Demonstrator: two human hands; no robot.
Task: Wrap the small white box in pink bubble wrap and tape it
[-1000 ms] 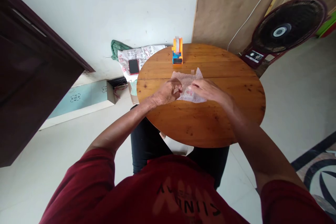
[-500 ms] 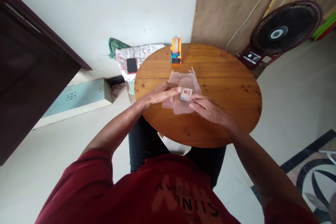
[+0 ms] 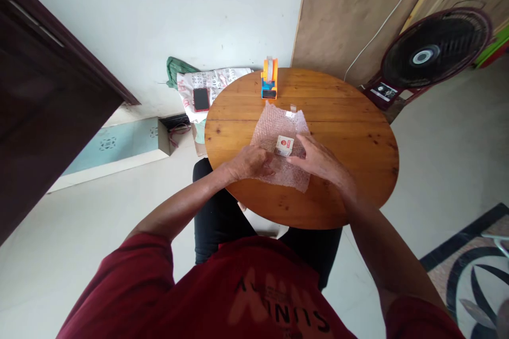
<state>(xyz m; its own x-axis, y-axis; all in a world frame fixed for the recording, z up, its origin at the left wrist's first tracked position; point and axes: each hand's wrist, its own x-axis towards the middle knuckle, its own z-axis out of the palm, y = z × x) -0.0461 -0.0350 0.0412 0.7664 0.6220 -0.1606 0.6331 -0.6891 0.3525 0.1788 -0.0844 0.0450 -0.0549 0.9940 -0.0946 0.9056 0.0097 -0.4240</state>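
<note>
A sheet of clear bubble wrap (image 3: pixel 280 127) lies spread flat on the round wooden table (image 3: pixel 350 132). A small white box with a red mark (image 3: pixel 284 145) sits on the middle of the sheet. My left hand (image 3: pixel 250 163) rests on the sheet's near left part, fingers curled down onto it. My right hand (image 3: pixel 316 158) lies on the sheet just right of the box, fingers stretched toward the box and touching its near edge.
An orange and blue tape dispenser (image 3: pixel 269 79) stands at the table's far edge. A black phone (image 3: pixel 201 99) lies on printed sacks on the floor to the left. A floor fan (image 3: pixel 431 53) stands at the right. A dark cabinet (image 3: pixel 43 95) is at the left.
The bubble wrap, bunched around the box a second ago, now lies opened flat with the box exposed on it. Both hands have moved toward me, onto the sheet's near part.
</note>
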